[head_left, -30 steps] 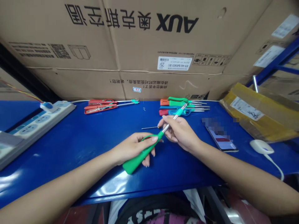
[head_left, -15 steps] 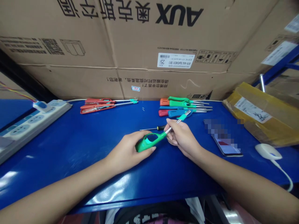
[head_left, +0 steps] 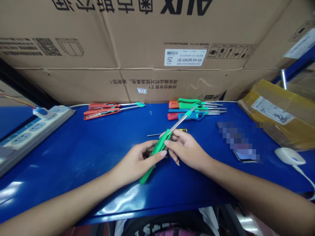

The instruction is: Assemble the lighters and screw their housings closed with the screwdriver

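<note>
A green long-neck gas lighter is held between my two hands over the table, its metal tube pointing up and away to the right. My left hand is closed around the handle, thumb along its near side. The fingers of my right hand grip the handle's upper end, close to where the tube begins. Behind the right hand lies a screwdriver with a yellow and black handle, partly hidden by the fingers. Farther back is a group of lighters in green, orange, blue and red.
Red lighters with opened casings lie at the back left. A power strip is on the left. To the right are a phone, a white mouse-shaped device and a taped parcel. A large carton stands behind.
The lighter has been turned on its length and tilted more steeply. My right hand has shifted from the metal tube down to the top of the handle.
</note>
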Demonstrator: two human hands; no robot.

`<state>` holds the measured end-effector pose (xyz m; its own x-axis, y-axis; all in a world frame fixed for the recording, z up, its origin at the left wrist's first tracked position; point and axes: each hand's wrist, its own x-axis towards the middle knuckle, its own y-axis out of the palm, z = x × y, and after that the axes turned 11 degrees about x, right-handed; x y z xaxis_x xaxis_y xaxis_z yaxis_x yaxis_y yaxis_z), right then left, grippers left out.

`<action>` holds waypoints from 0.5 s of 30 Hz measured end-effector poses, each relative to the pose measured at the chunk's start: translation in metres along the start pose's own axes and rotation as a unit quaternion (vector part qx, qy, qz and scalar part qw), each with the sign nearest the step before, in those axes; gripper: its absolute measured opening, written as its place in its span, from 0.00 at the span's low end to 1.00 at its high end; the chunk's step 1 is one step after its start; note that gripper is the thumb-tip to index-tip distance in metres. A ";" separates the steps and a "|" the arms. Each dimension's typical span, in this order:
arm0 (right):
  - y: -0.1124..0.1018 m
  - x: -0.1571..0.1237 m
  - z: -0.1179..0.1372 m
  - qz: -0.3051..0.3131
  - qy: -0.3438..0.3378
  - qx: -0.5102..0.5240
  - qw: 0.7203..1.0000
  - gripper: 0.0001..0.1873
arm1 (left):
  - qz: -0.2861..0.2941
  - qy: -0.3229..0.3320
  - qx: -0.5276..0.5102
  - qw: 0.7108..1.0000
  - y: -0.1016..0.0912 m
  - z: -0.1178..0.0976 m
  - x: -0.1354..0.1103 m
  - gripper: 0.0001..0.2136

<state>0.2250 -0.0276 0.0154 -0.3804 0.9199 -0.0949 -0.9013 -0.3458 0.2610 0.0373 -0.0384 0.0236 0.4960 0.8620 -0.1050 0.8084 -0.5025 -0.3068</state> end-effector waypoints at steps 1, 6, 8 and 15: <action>-0.001 0.000 0.000 -0.002 -0.001 -0.004 1.000 0.08 | 0.014 -0.004 -0.017 1.000 -0.001 0.000 0.000 0.13; -0.005 0.004 0.001 -0.015 0.011 -0.011 1.000 0.09 | 0.073 -0.074 -0.107 0.989 -0.003 0.004 -0.001 0.17; -0.005 0.004 -0.001 -0.022 0.021 -0.009 1.000 0.14 | 0.070 -0.100 -0.144 0.982 -0.002 0.007 0.000 0.22; -0.001 -0.002 -0.003 -0.030 0.080 -0.071 0.994 0.20 | -0.059 -0.096 -0.238 0.965 0.001 0.012 0.005 0.20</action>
<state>0.2259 -0.0293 0.0129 -0.3423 0.9028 -0.2603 -0.9394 -0.3236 0.1129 0.0371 -0.0334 0.0117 0.3608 0.8888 -0.2825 0.9322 -0.3347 0.1375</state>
